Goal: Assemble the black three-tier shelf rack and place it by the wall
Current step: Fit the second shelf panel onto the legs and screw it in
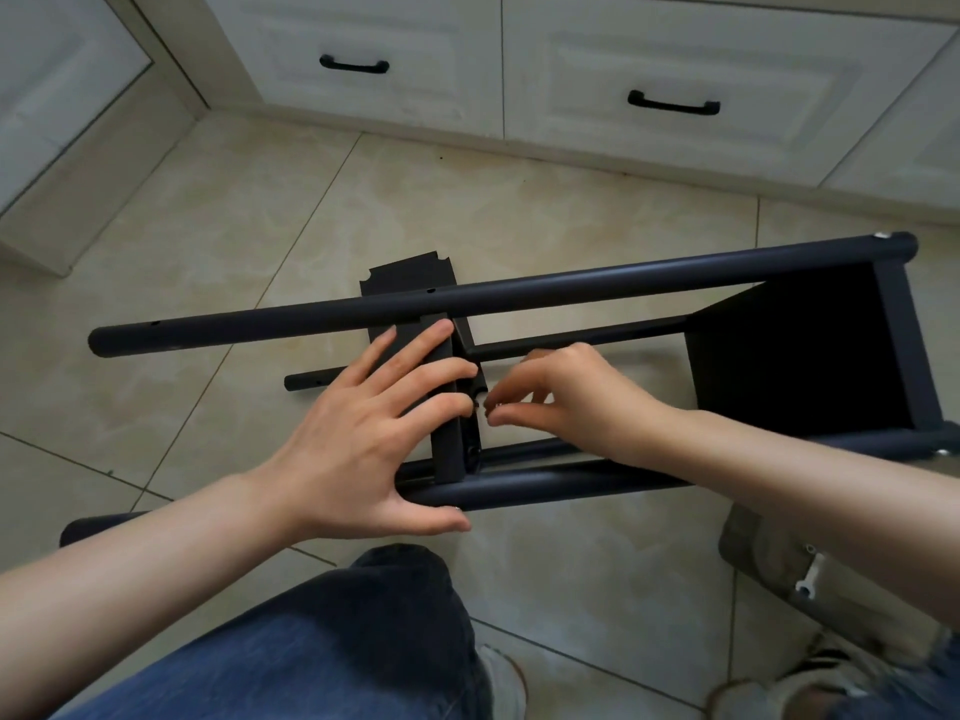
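Observation:
The black shelf rack [519,288] lies on its side on the tiled floor, its long round posts running left to right. One shelf panel [795,350] is fixed at the right end. A middle shelf panel [447,444] stands on edge between the posts. My left hand [363,428] rests flat on this panel with fingers straight, thumb under the near post [545,485]. My right hand [566,397] pinches a small screw [496,406] right at the panel's edge. A third panel [405,275] lies on the floor behind the far post.
White cabinets with black handles [672,103] run along the back, and a white cabinet side [62,148] stands at the left. A bag with a small white wrench [808,576] lies on the floor at the right. My knee and shoes fill the bottom.

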